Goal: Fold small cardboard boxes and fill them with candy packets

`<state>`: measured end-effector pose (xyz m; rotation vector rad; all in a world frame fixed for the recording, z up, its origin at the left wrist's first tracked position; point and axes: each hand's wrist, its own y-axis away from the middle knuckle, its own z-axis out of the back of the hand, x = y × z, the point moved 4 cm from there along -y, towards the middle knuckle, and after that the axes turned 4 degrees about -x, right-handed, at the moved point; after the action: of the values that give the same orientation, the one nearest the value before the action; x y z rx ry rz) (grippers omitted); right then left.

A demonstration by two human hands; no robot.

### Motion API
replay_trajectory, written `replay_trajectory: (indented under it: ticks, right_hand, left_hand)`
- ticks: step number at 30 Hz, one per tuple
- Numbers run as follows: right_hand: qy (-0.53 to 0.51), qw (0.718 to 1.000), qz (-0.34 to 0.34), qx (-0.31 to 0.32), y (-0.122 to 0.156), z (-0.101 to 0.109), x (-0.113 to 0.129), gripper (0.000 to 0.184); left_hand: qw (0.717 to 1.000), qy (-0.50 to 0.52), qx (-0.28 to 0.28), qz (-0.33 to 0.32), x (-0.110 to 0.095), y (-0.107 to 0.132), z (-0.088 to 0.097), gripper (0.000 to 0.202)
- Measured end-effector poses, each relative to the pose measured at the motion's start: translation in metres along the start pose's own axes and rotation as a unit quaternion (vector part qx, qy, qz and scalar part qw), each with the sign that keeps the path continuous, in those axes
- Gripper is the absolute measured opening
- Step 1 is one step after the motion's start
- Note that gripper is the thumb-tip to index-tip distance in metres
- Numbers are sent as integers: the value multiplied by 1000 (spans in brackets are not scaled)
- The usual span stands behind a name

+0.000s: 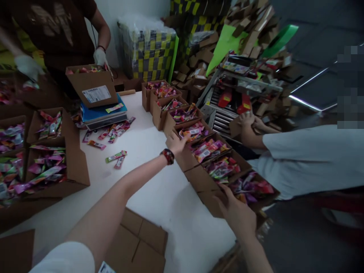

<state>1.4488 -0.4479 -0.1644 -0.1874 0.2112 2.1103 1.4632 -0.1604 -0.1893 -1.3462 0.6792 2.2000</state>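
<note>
A row of open cardboard boxes (pixel 209 184) filled with small, colourful wrapped packets (pixel 209 149) runs diagonally along the table's right side. My left hand (pixel 176 144) grips the wall of a box midway along the row, its thumb over the rim by the packets and its other fingers outside. At the near end, my right hand (pixel 239 214) straddles the side of the last box (pixel 212 203), thumb outside and fingers at the rim; some fingertips are hidden. Both boxes rest in line with the others.
Loose packets (pixel 116 156) lie on the white table (pixel 150 182). More filled boxes (pixel 78 163) stand left; flattened cardboard (pixel 142 239) lies in front. A gloved co-worker (pixel 54 34) stands behind a box (pixel 95 91) on a blue stack. Another person (pixel 307 159) works beside a roller conveyor (pixel 223 123).
</note>
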Motion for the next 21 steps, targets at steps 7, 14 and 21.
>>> replay_trajectory:
  ticks: [7,14,21]
  right_hand:
    - [-3,995,43,85,-26,11,7,41]
    - [-23,982,100,157,60,16,67,35]
    - [-91,948,247,180,147,21,184,44]
  left_hand:
    - [911,-243,130,-308,-14,61,-41,44]
    - [906,-222,233,-275,-20,42,-29,57]
    - [971,-209,4,-116,111,111,118,43]
